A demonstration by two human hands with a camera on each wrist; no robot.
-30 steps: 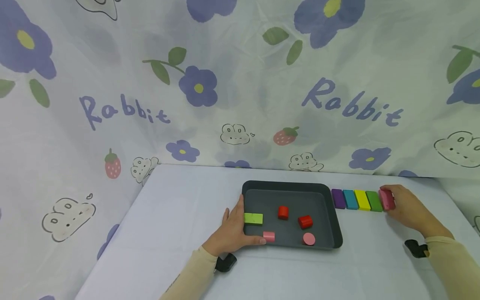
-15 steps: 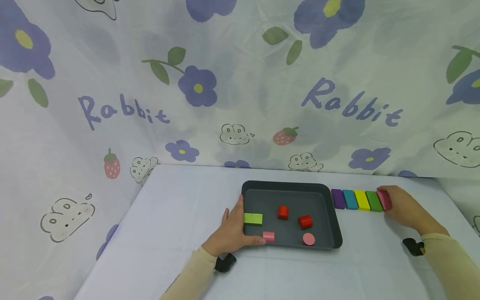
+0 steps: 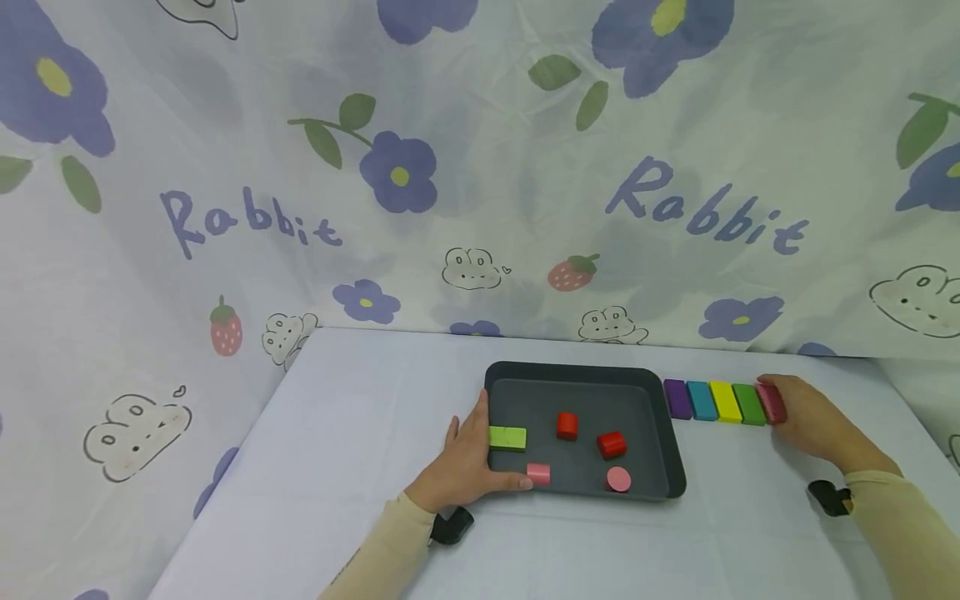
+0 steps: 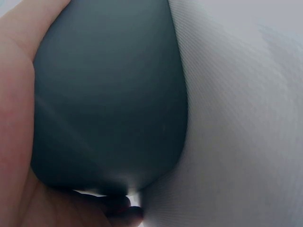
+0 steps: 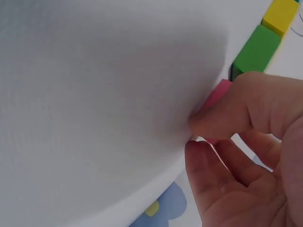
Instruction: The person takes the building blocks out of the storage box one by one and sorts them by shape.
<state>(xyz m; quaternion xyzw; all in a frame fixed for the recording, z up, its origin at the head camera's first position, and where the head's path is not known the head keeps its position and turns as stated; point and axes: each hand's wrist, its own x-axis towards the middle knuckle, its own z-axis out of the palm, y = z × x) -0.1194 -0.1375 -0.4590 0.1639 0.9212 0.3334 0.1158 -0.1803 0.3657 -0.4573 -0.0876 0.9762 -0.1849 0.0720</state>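
Observation:
My right hand point(image 3: 812, 421) pinches a pink block point(image 3: 771, 404) between thumb and fingers at the right end of a row of coloured blocks. The green block point(image 3: 748, 404) lies directly left of it. In the right wrist view the thumb and fingers cover much of the pink block point(image 5: 218, 94). My left hand point(image 3: 467, 467) rests against the left side of a dark grey tray point(image 3: 585, 386), fingers straight along the wall and thumb stretched along the near rim. The left wrist view shows the tray's outer side point(image 4: 111, 94) close up beside that hand.
Inside the tray lie a lime-green block point(image 3: 507, 438), two red cylinders point(image 3: 567, 426) and two pink cylinders point(image 3: 618, 479). Yellow point(image 3: 725, 402), blue point(image 3: 702, 401) and purple point(image 3: 678, 399) blocks continue the row beside the tray's right wall. A patterned cloth point(image 3: 480, 200) hangs behind the white table point(image 3: 375, 392).
My right hand has shifted slightly left with the pink block, which now sits closer against the green one. The left hand and the tray stay in place.

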